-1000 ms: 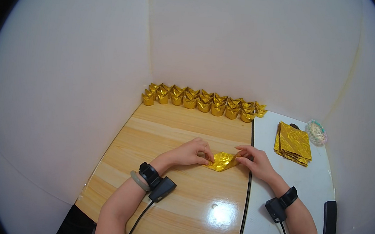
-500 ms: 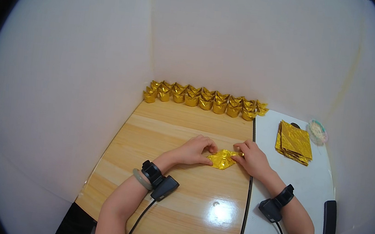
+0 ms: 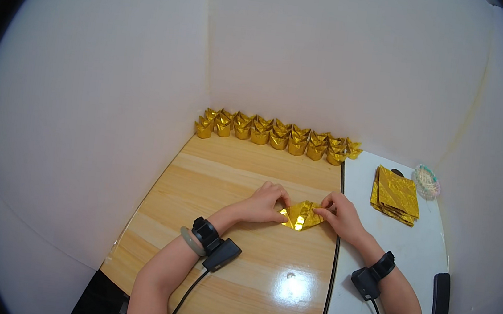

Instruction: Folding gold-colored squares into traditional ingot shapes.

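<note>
A shiny gold foil paper point(image 3: 303, 216), partly folded into a pointed shape, is held between my two hands just above or on the wooden table. My left hand point(image 3: 266, 204) pinches its left corner with thumb and fingers. At the other end, my right hand point(image 3: 342, 217) has thumb and index finger closed on the right side of the paper. The fingertips cover both ends, so the exact folds there are hidden. Each wrist wears a black strap with a cabled box, and a pale bangle point(image 3: 193, 242) circles the left one.
Folded gold paper ingots point(image 3: 278, 136) stand in rows along the back wall. On the white surface at right lie a stack of gold foil sheets point(image 3: 394, 197), a round clear container of thin white sticks point(image 3: 426, 182) and a black oblong object point(image 3: 440, 300). White panels enclose the table.
The right hand has shifted its grip on the paper, and the paper's right side has opened out wider. My left hand keeps hold of the left corner. The view has moved slightly.
</note>
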A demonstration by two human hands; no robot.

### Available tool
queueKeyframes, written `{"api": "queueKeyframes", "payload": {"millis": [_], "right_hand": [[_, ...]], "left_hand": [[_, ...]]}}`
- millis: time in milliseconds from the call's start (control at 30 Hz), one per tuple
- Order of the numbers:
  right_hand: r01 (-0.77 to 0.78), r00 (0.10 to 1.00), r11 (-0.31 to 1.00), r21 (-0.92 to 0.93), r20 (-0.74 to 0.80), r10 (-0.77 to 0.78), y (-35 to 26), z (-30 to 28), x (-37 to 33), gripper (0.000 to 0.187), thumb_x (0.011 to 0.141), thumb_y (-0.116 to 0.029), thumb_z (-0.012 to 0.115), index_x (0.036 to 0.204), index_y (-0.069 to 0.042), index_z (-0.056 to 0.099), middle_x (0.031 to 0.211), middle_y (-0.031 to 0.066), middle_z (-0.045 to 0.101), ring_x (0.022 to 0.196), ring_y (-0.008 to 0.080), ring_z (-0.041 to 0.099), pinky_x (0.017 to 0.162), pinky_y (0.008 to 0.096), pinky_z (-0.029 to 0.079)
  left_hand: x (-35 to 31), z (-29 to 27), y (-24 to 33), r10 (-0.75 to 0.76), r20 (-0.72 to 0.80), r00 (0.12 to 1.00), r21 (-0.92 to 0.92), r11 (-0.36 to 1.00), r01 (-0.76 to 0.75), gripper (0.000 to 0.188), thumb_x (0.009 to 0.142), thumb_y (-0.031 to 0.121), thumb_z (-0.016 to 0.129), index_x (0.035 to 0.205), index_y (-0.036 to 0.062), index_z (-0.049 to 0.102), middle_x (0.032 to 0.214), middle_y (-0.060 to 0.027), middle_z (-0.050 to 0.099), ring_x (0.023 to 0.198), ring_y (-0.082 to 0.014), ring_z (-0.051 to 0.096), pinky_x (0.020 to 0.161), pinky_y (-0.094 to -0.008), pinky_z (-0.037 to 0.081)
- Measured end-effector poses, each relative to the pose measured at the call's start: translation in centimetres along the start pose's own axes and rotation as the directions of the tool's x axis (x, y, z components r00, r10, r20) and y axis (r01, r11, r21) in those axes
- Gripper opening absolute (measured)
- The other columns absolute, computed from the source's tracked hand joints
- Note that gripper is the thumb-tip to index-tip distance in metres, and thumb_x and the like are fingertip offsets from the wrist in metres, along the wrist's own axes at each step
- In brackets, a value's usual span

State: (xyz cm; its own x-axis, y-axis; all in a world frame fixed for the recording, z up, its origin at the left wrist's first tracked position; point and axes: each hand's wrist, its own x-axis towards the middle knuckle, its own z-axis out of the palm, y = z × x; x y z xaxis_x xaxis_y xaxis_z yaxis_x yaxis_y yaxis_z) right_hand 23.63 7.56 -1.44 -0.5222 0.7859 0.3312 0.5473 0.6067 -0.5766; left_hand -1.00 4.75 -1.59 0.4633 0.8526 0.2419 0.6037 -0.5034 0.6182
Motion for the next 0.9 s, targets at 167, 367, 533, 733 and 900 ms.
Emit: {"api": "queueKeyframes", "payload": {"millis": [167,367,533,733,900], "right_hand": [[0.249,0.930,0.953,-0.171,-0.233,-0.284,-1.5,-0.9,-0.1,0.019,0.069,-0.009,0.072,0.078,-0.007,0.055,0.078,0.0056,0.057,0.075,0.0241,0.054,0.068,0.0331,0.044],[0.298,0.954,0.941,-0.159,0.086,-0.287,-1.4,-1.1,-0.4,0.014,0.068,-0.007,0.061,0.081,-0.007,0.057,0.080,0.0069,0.057,0.080,0.0257,0.055,0.075,0.0346,0.045],[0.299,0.952,0.944,-0.136,0.114,-0.285,-1.3,-1.0,-0.5,0.016,0.069,-0.007,0.056,0.085,-0.007,0.058,0.084,0.0083,0.057,0.083,0.0257,0.054,0.076,0.0349,0.045],[0.228,0.973,0.964,-0.139,0.062,-0.221,-0.2,-0.7,-0.3,0.015,0.070,-0.007,0.055,0.085,-0.007,0.058,0.082,0.0076,0.057,0.083,0.0258,0.054,0.074,0.0360,0.045],[0.169,0.985,0.960,-0.223,0.059,-0.160,-0.2,-0.8,-0.4,0.012,0.073,-0.010,0.059,0.084,-0.008,0.058,0.080,0.0056,0.057,0.081,0.0246,0.054,0.072,0.0357,0.043]], "left_hand": [[0.4,-0.3,0.2,0.012,-0.253,0.967,-0.139,0.989,-0.049,0.017,0.069,0.007,0.066,0.084,0.0087,0.057,0.085,-0.0039,0.052,0.092,-0.0232,0.045,0.081,-0.0308,0.039],[-0.1,-0.4,0.9,0.276,-0.071,0.959,0.096,0.958,-0.269,0.015,0.070,0.003,0.061,0.084,0.0085,0.058,0.080,-0.0022,0.053,0.083,-0.0205,0.046,0.073,-0.0291,0.041],[-0.2,-0.4,1.0,0.055,0.064,0.996,-0.064,0.997,-0.050,0.025,0.075,0.016,0.067,0.099,0.0117,0.064,0.079,-0.0014,0.054,0.084,-0.0198,0.045,0.073,-0.0292,0.040],[-0.2,-0.3,0.1,0.137,-0.003,0.991,0.106,0.985,-0.136,0.026,0.075,0.020,0.069,0.099,0.0124,0.064,0.078,-0.0023,0.055,0.084,-0.0199,0.045,0.080,-0.0314,0.038],[0.1,-0.5,-0.3,0.035,0.061,0.998,0.061,0.997,-0.038,0.024,0.074,0.020,0.070,0.096,0.0137,0.065,0.084,-0.0018,0.057,0.088,-0.0211,0.044,0.081,-0.0328,0.037]]}}
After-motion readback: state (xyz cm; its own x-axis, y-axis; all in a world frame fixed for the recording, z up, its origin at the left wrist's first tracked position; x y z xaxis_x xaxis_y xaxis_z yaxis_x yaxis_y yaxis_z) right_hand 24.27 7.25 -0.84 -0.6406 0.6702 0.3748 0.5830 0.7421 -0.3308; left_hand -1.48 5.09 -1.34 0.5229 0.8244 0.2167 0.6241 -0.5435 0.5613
